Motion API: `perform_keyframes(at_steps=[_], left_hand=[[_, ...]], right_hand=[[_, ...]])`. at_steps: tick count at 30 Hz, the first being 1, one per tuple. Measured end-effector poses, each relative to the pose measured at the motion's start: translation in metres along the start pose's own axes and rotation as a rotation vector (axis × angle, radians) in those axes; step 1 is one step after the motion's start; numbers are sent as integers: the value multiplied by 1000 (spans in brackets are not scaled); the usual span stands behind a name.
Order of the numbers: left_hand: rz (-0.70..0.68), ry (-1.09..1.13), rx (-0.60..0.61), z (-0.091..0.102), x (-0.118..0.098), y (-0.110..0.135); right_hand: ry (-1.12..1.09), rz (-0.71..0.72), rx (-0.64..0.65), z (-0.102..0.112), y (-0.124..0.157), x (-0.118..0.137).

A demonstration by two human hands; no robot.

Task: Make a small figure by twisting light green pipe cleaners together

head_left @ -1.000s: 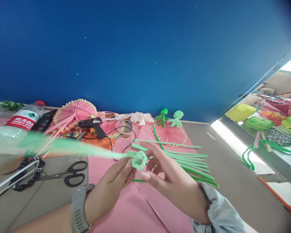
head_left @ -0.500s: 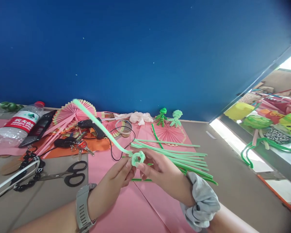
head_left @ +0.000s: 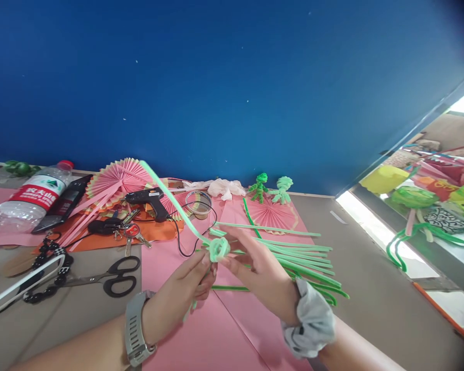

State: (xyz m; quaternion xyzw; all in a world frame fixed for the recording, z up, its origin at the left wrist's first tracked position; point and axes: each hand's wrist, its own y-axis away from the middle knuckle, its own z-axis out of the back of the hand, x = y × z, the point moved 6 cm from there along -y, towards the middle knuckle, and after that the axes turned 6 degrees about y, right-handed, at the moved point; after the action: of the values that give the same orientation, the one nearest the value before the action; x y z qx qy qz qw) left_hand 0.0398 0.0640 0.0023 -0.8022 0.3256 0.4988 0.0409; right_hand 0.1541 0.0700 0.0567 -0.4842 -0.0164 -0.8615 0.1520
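My left hand (head_left: 181, 293) and my right hand (head_left: 255, 273) meet over the pink paper (head_left: 216, 335), both pinched on a light green pipe cleaner (head_left: 218, 248). Its middle is wound into a small coil between my fingertips. A long free end runs up and to the left toward the pink paper fans (head_left: 118, 178). A shorter end pokes down below my left hand. A pile of green pipe cleaners (head_left: 301, 257) lies just right of my hands.
Scissors (head_left: 112, 278), keys (head_left: 129, 232), a black glue gun (head_left: 149, 198) with its cord, a water bottle (head_left: 27, 198) and a black bead chain (head_left: 42, 263) lie to the left. Two small green pipe-cleaner figures (head_left: 270, 188) stand by the blue wall. Colourful craft items fill a shelf (head_left: 429, 206) at right.
The long free end swung from pointing far left to up-left, then slightly further right. My right hand closed onto the coil, and the coil looks tighter.
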Motion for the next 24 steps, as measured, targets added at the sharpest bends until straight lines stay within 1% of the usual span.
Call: perform_keyframes(at_steps=[2, 4, 6, 10, 13, 19, 22, 24], left_hand=[[22, 19, 26, 0, 3, 0], [42, 35, 41, 0, 5, 1], [65, 60, 31, 2, 8, 1], [108, 122, 4, 4, 15, -3], [110, 134, -11, 3, 17, -6], [105, 104, -28, 4, 18, -6], [80, 42, -55, 5, 13, -4], [23, 0, -107, 8, 4, -2]], right_hand=[[153, 118, -107, 5, 2, 5], [274, 235, -131, 3, 5, 10], [337, 290, -127, -1, 6, 9], [359, 262, -119, -7, 5, -3], [357, 226, -117, -11, 5, -11], [341, 206, -126, -13, 6, -16], [293, 213, -135, -14, 7, -18], [179, 225, -135, -14, 7, -20]])
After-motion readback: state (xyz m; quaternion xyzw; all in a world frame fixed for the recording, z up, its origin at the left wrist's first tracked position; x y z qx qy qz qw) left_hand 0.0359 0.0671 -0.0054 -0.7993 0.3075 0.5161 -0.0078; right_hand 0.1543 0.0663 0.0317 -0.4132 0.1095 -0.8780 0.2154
